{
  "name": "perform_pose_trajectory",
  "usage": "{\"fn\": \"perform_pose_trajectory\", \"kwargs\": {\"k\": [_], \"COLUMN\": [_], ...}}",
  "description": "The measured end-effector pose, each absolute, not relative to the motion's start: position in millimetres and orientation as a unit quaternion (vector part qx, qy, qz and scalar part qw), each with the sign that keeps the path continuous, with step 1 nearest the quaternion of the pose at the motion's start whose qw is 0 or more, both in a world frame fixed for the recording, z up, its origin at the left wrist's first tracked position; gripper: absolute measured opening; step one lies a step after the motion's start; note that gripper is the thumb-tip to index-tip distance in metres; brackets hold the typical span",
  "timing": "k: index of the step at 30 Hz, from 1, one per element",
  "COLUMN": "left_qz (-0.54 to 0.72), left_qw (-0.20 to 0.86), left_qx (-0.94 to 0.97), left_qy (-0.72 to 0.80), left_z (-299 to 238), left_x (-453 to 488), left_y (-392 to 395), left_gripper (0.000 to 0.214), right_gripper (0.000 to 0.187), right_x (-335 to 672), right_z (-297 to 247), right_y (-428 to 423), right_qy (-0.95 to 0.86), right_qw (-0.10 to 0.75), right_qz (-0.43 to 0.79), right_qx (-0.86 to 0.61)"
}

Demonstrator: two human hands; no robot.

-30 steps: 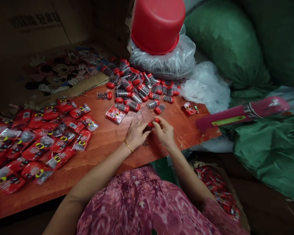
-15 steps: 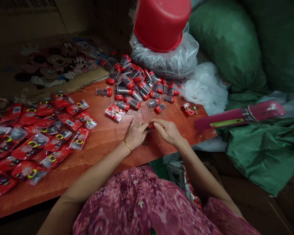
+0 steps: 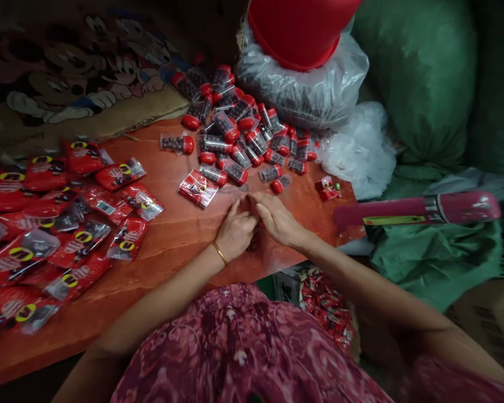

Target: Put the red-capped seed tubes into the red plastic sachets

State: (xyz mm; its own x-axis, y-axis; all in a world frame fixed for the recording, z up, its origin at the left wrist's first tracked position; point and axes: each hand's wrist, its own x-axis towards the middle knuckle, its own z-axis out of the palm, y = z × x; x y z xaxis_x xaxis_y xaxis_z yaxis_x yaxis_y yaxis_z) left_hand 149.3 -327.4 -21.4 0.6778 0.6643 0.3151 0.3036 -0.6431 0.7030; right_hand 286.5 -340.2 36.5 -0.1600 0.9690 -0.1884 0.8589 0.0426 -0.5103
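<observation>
My left hand (image 3: 238, 228), with a gold bangle at its wrist, is closed low over the orange-red table. My right hand (image 3: 276, 217) meets it, its fingers pressed together and reaching over the left fingertips. Whatever lies between the hands is hidden by the fingers. Just beyond the left hand lies a flat red packet (image 3: 198, 188). Behind both hands is a heap of clear tubes with red caps (image 3: 235, 169), holding small dark balls. The nearest loose tube (image 3: 281, 183) lies in front of the right hand.
Filled red packets (image 3: 84, 238) are piled at the left. A red bucket (image 3: 302, 28) rests on a plastic bag of dark contents (image 3: 294, 89). On the right are a small red packet (image 3: 327, 188), a pink cylinder (image 3: 415, 209) and green sacks (image 3: 420, 73). Below the edge stands a box of red wrapped pieces (image 3: 327, 305).
The right fingers have stretched over the left fingertips, and the red-capped piece seen between the hands is now hidden. The view has shifted, showing more of the box below the table edge.
</observation>
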Motion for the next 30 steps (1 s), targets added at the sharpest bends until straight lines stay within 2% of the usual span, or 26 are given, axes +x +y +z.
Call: {"fn": "perform_pose_trajectory", "kwargs": {"k": [5, 9, 11, 17, 20, 22, 24, 27, 30], "left_qz": [0.286, 0.269, 0.263, 0.260, 0.282, 0.302, 0.310, 0.295, 0.273], "left_qw": [0.316, 0.289, 0.284, 0.339, 0.376, 0.378, 0.365, 0.330, 0.304], "left_qx": [0.854, 0.864, 0.864, 0.833, 0.803, 0.781, 0.773, 0.801, 0.829], "left_qy": [0.299, 0.311, 0.321, 0.352, 0.366, 0.395, 0.417, 0.404, 0.382], "left_z": [-25, -20, -17, -10, -9, -8, -7, -6, -7], "left_x": [153, 154, 154, 150, 146, 143, 141, 141, 143], "left_y": [-328, -337, -340, -336, -328, -323, -320, -321, -326], "left_gripper": [0.026, 0.028, 0.033, 0.032, 0.026, 0.024, 0.023, 0.018, 0.017], "right_gripper": [0.047, 0.047, 0.048, 0.051, 0.056, 0.052, 0.052, 0.075, 0.085], "right_x": [280, 286, 289, 284, 286, 291, 296, 295, 285], "right_z": [37, 14, -2, -22, -14, -4, 4, 8, 5], "right_y": [-322, -326, -336, -358, -368, -380, -395, -415, -423], "right_qy": [-0.725, -0.725, -0.709, -0.550, -0.491, -0.504, -0.549, -0.589, -0.609], "right_qw": [0.001, -0.009, 0.058, 0.430, 0.500, 0.458, 0.356, 0.201, 0.130], "right_qz": [0.208, 0.158, 0.175, 0.189, 0.148, 0.088, 0.036, 0.003, 0.004], "right_qx": [-0.657, -0.671, -0.681, -0.690, -0.698, -0.727, -0.756, -0.783, -0.783]}}
